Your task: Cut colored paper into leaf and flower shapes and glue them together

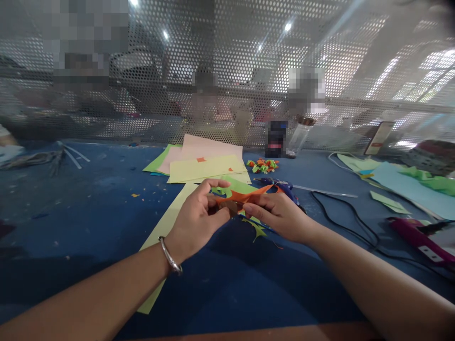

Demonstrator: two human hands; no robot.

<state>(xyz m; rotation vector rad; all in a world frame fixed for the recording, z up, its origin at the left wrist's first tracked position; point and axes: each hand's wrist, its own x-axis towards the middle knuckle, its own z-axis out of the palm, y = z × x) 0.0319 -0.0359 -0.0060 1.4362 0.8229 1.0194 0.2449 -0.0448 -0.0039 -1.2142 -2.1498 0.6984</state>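
My left hand [194,220], with a silver bangle at its wrist, pinches a small brown rounded piece [230,206] between thumb and fingers. What the brown piece is, I cannot make out. My right hand [275,210] is closed on a strip of orange paper [252,193] with pointed, cut edges; the strip reaches across to the left fingers. Just behind the hands lies green paper [236,185], partly hidden. Below them on the blue table is a jagged green paper scrap [259,229]. A blue glue gun [289,189] rests behind my right hand, partly covered.
Stacked pink paper [213,144] and yellow sheets [202,169] lie ahead, near a small pile of orange and green paper pieces [263,166]. A glass bottle [301,135] stands by the perforated screen. A black cable [341,227] runs right toward a magenta power strip [415,237].
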